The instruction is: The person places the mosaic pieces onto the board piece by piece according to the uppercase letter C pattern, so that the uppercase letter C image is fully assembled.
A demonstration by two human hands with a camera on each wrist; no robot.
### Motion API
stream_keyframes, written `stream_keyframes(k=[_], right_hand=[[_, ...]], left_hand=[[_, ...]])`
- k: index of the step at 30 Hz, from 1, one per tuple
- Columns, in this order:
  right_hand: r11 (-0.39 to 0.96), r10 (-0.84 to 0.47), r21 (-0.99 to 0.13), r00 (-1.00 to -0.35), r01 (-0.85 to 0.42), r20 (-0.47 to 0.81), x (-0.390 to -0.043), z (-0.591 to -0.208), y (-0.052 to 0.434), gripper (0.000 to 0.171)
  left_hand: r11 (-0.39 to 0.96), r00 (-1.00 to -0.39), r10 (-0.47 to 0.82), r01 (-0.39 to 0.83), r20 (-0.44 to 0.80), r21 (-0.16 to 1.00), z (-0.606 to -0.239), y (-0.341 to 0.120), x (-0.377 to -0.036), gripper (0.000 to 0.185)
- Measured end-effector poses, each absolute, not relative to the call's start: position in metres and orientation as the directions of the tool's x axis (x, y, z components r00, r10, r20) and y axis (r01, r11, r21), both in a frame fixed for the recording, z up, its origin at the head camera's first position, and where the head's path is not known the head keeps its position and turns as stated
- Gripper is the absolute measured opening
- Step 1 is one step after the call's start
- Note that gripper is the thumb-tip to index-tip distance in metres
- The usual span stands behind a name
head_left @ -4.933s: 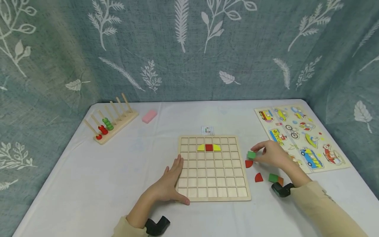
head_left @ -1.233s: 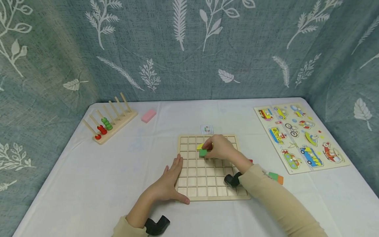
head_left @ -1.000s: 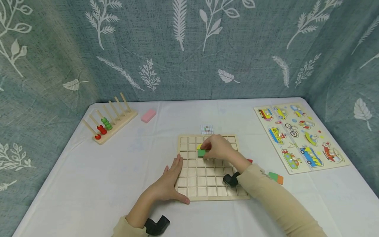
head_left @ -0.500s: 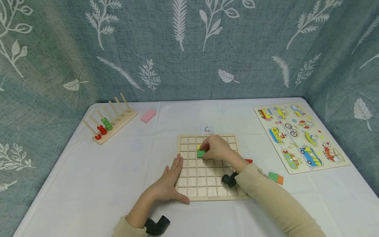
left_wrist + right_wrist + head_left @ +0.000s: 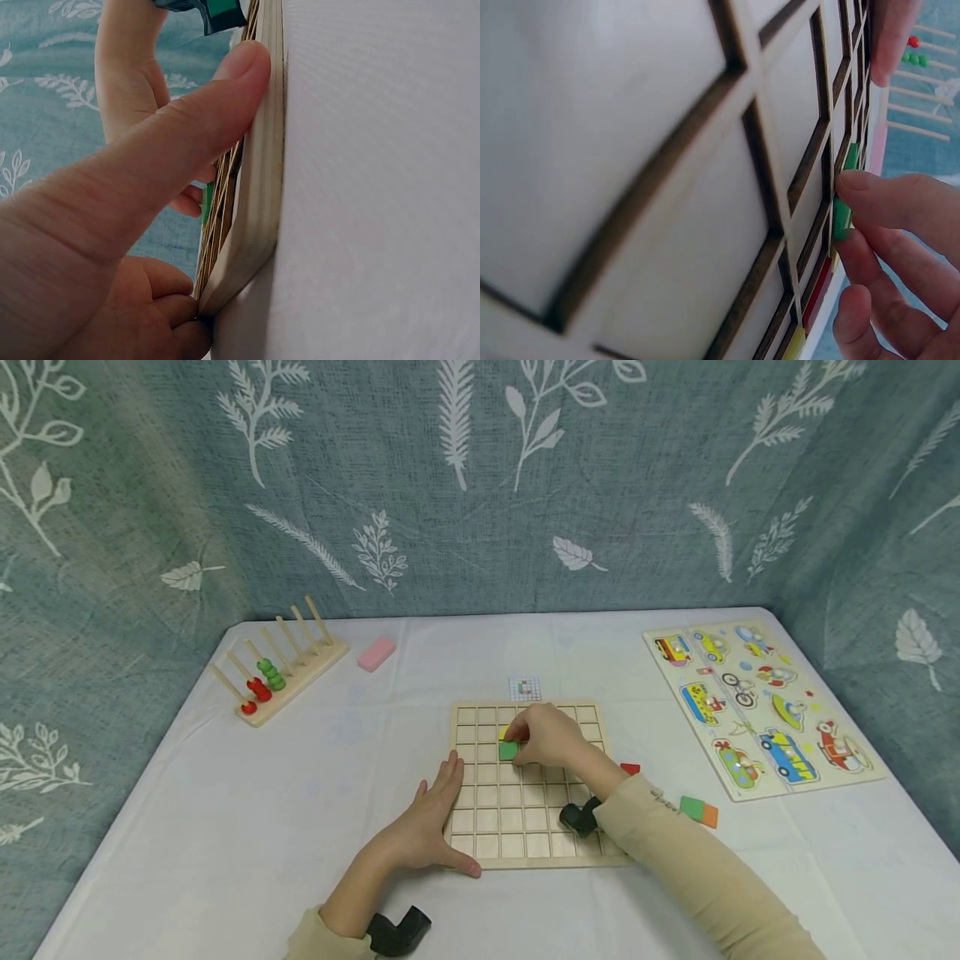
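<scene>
Left hand (image 5: 420, 831): flat on the desk (image 5: 225, 827), fingers straight and relaxed, thumb laid along the near-left edge of the wooden grid board (image 5: 480, 847). Left wrist view shows the thumb (image 5: 187, 127) pressed against the board's layered plywood rim. Holds nothing.

Board: pale unfinished wood, square, thin raised slats dividing it into shallow square cells. Desk covering is white cloth, faintly wrinkled.

Right hand (image 5: 551, 737): reaches over the board from the right, beige sleeve (image 5: 697, 877) crossing its near-right corner. Fingertips (image 5: 877, 187) pinch a small green square tile (image 5: 508, 750), flat, smooth painted surface, set at a cell in the board's upper-middle rows. Cannot tell if it sits fully seated in the cell. A yellow piece (image 5: 507, 732) shows just beyond it, mostly hidden by the fingers.

Right of board: a red piece (image 5: 630, 768), then a green and orange pair of tiles (image 5: 699, 811) lying touching.

Further back: small printed pattern card (image 5: 525, 688); glossy vehicle picture puzzle (image 5: 757, 710) at right; pink rectangular block (image 5: 377, 653); wooden peg rack (image 5: 281, 672) with green and red beads at left.
</scene>
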State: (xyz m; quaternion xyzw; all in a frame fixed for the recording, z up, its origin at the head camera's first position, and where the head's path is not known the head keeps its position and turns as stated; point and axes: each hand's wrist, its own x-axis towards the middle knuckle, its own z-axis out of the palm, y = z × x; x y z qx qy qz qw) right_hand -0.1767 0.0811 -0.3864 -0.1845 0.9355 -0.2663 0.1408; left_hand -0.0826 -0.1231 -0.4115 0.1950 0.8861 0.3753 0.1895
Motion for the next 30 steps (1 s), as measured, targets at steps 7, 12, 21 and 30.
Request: stream_keyframes(k=[7, 12, 21, 30], right_hand=[[0.789, -0.421, -0.55, -0.892, -0.273, -0.162, -0.1756, -0.3854, 0.0806, 0.021], [0.791, -0.421, -0.548, -0.892, -0.271, -0.166, -0.1757, -0.3859, 0.0806, 0.02], [0.797, -0.419, -0.54, -0.891, -0.271, -0.173, -0.1765, -0.3855, 0.0827, 0.021], [0.766, -0.432, -0.584, -0.888, -0.268, -0.159, -0.1767, -0.3866, 0.0868, 0.022]], left_hand=[[0.643, -0.852, 0.487, 0.202, -0.191, 0.739, -0.4118, -0.123, -0.0824, 0.131], [0.644, -0.853, 0.486, 0.202, -0.191, 0.738, -0.4129, -0.1232, -0.0826, 0.132], [0.634, -0.849, 0.495, 0.205, -0.187, 0.745, -0.4136, -0.1232, -0.0827, 0.132], [0.637, -0.849, 0.494, 0.204, -0.19, 0.744, -0.4129, -0.124, -0.0826, 0.132]])
